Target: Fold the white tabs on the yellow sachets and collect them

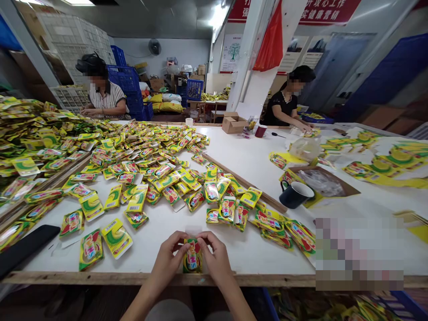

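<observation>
Between my two hands, at the table's front edge, is a small yellow, green and red printed packet [193, 256]. My left hand [174, 254] pinches its upper left side between thumb and fingers. At the upper right side, my right hand [211, 253] grips the same packet in a like pinch. A pale flap seems to stick up at its top. Beyond my fingers lie many similar packets, among them one with its melon face up [116, 238] and one with its lettered face up [91, 249], both to the left of my hands.
A wooden strip [247, 183] divides the white table [150, 254]. A dark mug [296, 194] stands on the right, near an open box [321, 183]. A black phone-like slab [28, 247] lies at left. Two people work across the table, one on the left [109, 96], one on the right [284, 104].
</observation>
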A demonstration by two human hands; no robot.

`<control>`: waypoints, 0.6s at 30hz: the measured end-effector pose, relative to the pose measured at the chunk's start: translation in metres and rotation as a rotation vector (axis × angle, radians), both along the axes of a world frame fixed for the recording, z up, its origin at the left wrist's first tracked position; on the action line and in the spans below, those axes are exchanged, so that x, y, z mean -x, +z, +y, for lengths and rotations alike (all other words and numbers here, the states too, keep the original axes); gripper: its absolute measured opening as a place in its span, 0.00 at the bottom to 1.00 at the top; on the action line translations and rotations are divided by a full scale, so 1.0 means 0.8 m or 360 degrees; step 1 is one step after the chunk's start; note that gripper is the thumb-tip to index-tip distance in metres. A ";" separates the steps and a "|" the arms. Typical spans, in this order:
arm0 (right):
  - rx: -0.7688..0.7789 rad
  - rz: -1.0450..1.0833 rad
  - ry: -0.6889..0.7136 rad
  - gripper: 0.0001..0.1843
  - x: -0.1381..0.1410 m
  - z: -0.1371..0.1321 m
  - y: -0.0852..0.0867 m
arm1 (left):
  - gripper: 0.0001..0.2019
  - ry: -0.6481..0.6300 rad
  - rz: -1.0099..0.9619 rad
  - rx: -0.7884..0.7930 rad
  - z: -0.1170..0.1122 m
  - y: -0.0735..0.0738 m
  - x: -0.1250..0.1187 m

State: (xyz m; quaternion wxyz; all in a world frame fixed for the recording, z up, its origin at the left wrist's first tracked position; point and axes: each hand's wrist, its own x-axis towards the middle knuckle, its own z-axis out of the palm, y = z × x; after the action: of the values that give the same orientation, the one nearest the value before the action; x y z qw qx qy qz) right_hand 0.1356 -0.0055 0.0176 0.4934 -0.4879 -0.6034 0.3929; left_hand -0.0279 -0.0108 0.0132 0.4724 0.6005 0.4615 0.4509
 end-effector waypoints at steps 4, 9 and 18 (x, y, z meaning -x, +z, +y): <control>-0.0081 -0.0021 -0.0044 0.08 0.008 0.006 0.003 | 0.11 0.0017 -0.0238 -0.0014 0.008 0.002 -0.002; -0.0121 0.0024 -0.0002 0.09 0.005 0.001 0.000 | 0.09 -0.0004 -0.0248 -0.0004 0.008 0.001 -0.005; -0.0122 -0.0053 -0.0014 0.07 0.006 -0.010 0.013 | 0.08 0.0150 -0.0072 0.0021 -0.001 0.020 -0.013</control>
State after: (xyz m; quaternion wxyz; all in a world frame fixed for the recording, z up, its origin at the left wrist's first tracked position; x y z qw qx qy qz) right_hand 0.1311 -0.0136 0.0280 0.5033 -0.4777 -0.6240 0.3592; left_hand -0.0179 -0.0116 0.0294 0.4649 0.5644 0.4815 0.4831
